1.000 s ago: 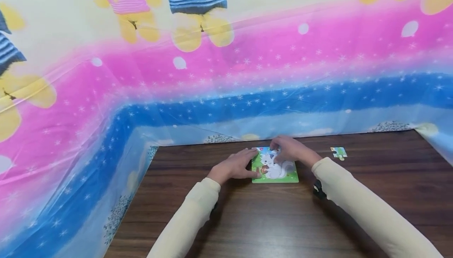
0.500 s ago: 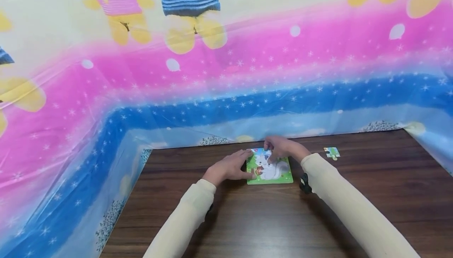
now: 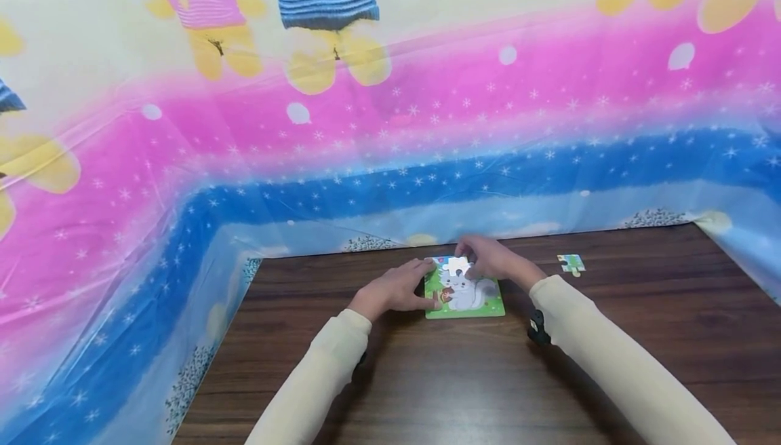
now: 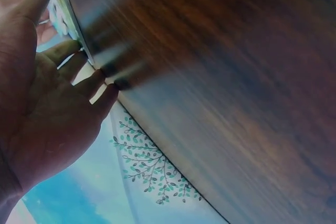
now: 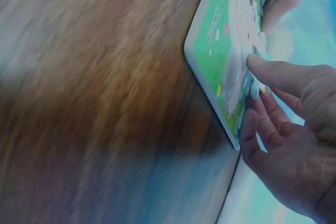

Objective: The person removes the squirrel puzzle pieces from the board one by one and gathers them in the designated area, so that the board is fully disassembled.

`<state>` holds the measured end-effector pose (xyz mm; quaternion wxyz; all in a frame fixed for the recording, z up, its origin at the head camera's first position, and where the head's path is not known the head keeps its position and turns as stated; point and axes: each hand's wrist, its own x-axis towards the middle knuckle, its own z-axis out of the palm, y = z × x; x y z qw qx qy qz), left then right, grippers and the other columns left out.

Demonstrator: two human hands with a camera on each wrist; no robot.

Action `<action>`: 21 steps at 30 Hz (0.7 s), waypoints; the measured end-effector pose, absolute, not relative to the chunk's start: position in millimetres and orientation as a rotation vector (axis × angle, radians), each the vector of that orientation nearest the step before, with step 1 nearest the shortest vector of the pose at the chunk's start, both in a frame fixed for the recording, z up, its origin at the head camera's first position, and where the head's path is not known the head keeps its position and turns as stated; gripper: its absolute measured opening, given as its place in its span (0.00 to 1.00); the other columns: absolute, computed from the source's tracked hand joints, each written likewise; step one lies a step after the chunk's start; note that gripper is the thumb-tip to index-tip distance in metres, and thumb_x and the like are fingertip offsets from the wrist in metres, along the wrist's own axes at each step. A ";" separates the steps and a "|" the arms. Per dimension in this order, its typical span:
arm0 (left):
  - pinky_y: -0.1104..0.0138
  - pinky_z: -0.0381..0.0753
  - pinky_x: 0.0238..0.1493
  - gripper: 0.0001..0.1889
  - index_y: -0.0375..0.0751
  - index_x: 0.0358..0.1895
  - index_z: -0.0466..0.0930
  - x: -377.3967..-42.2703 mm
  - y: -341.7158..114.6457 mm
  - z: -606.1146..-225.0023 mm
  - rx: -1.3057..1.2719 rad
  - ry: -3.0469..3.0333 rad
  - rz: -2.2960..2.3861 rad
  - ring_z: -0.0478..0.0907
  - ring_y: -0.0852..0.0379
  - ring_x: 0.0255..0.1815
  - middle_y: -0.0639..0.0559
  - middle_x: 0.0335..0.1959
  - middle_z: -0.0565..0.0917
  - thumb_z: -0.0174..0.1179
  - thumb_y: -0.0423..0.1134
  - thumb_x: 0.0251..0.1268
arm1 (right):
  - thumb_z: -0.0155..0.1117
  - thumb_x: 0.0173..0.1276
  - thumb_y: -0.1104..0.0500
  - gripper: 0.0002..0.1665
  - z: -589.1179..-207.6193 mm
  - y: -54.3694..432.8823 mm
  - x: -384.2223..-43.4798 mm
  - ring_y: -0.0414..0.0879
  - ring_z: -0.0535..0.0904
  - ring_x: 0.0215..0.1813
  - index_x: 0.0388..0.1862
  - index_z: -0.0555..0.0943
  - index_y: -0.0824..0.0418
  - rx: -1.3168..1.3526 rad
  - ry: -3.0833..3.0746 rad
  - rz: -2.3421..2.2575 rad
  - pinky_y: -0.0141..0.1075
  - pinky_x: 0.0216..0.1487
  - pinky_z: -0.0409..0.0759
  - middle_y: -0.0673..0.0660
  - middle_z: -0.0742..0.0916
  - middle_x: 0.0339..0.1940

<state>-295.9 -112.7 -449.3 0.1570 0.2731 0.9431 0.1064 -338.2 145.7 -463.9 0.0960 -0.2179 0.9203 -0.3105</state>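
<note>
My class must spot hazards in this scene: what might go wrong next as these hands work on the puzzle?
The right hand seems to pinch a puzzle piece at the puzzle; it could slip or disturb neighbouring pieces.
The left hand rests along the puzzle's left side; if its hold is light, the puzzle might slide.
A loose piece lies beyond the right sleeve, which might brush it.

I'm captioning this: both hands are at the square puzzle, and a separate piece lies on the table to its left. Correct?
Wrong side: the separate piece lies on the table to the right of the puzzle, as the head view shows; the rest stands.
</note>
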 end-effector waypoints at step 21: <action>0.45 0.54 0.88 0.49 0.55 0.88 0.49 -295.2 -114.5 -448.6 0.778 2.688 0.294 0.50 0.47 0.90 0.49 0.89 0.52 0.62 0.65 0.73 | 0.70 0.65 0.73 0.25 -474.7 156.3 -343.9 0.53 0.85 0.58 0.60 0.84 0.59 -0.727 2.746 -0.977 0.49 0.61 0.86 0.59 0.87 0.58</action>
